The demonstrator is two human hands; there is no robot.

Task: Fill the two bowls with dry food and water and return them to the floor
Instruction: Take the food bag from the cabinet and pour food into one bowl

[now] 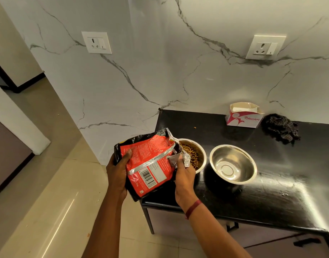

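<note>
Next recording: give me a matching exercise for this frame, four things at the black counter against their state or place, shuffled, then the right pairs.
Things
1. food bag
2. left bowl
3. right bowl
4. cloth

States or places
a. empty
b. gripped by the left hand and the right hand
c. holds dry food
d. lies crumpled near the wall, just right of the cardboard box

Pairs: 1-b, 2-c, 3-a, 4-d

"ORIGAMI" on the tissue box (244,116)
</note>
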